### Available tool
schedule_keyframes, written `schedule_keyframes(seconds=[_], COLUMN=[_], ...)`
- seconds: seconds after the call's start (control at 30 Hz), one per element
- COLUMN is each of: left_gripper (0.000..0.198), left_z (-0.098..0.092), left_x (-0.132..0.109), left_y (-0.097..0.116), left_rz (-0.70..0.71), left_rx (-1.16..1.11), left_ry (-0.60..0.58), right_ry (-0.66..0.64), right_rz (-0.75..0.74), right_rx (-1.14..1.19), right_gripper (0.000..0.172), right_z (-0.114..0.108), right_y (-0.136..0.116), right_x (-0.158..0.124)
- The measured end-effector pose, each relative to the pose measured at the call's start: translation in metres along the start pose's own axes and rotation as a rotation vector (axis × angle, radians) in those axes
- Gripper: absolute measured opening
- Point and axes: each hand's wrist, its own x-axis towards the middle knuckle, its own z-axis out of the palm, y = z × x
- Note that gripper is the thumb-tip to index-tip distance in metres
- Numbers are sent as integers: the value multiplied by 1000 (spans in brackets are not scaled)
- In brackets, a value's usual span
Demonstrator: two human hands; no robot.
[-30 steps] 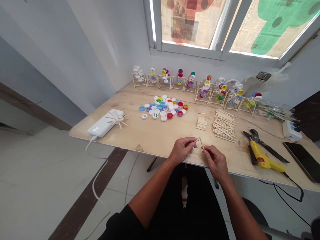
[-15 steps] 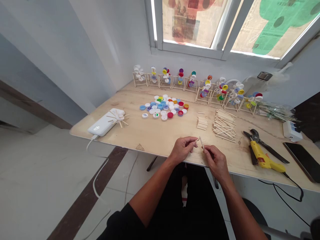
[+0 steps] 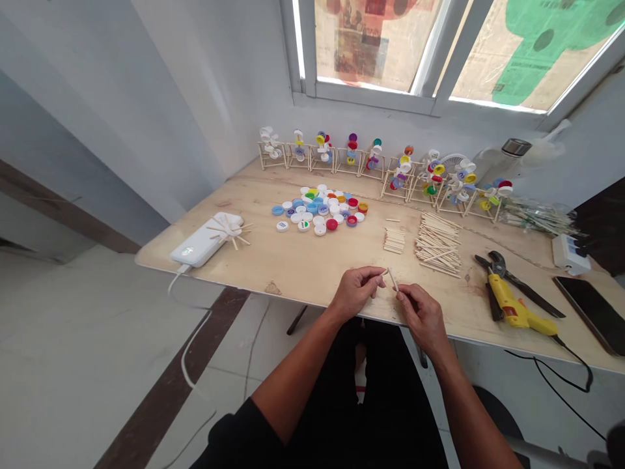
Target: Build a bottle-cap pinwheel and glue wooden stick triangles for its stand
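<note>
Hardly any movement since a second ago: right-hand stick leans a touch more leftward, both hands in about the same place. Left hand (image 3: pixel 359 292) pinches a short stick (image 3: pixel 384 273) between thumb and fingertips, right hand (image 3: pixel 424 314) grips a pale stick (image 3: pixel 393 280) tilted up. Stick ends meet or nearly so, can't tell if touching. Both sticks held at the front edge of the wooden table (image 3: pixel 303 260). Beyond the hands: short-stick stack (image 3: pixel 394 240), long-stick pile (image 3: pixel 438 246) to its right, bottle caps (image 3: pixel 317 210) further left. Yellow glue gun (image 3: pixel 517 309) beside black pliers (image 3: pixel 527 290), right side; phone (image 3: pixel 593 312) past them. Spoked stick piece (image 3: pixel 234 236) rests on white device (image 3: pixel 202 244), far left
</note>
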Motion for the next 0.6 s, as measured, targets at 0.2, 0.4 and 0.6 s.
schedule_keyframes(seconds=[0.2,0.4,0.6], left_gripper=[27,25,24], left_z=[0,2,2], left_x=[-1,-2,-3], left_y=[1,2,3], left_rz=[-12,-34,-43], left_rx=[1,-30,-26], left_ry=[7,22,26], right_ry=[4,19,36], right_rz=[-22,-29,-45], right_rx=[-38,-78,-110], right_gripper=[21,20,19], right_z=[0,2,4], right_y=[0,0,1], right_x=[0,0,-1])
